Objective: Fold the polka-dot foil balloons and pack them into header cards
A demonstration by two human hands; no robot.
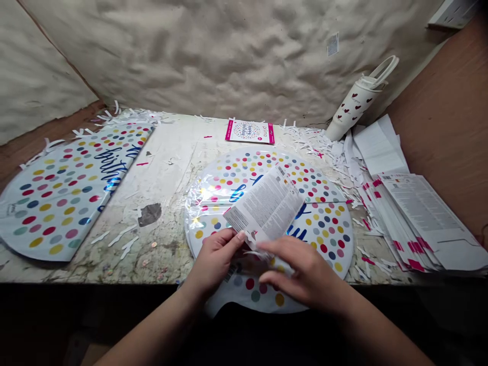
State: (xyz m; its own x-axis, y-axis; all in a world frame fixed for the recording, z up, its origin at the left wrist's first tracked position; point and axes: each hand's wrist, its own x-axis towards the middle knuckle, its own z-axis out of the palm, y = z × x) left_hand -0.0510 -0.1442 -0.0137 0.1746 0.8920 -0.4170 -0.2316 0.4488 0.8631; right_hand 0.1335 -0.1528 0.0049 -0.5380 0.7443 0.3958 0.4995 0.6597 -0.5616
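Note:
My left hand (216, 262) pinches the lower corner of a printed cardboard package (269, 206), its text side up and tilted. By the package's lower edge, where torn white paper strips show, my right hand (301, 269) has thumb and forefinger apart; it is slightly blurred, and I cannot tell if it touches the strips. Beneath both hands lies a round foil balloon (324, 223), flat, white with coloured dots and blue lettering. It overhangs the table's front edge.
A folded dotted balloon (57, 198) lies at left. At the back is a pink-edged package (249, 131). On the right are a stack of printed packages (427, 218), a white tumbler with hearts (353, 109) and paper scraps (305, 142). Walls enclose the table (152, 178).

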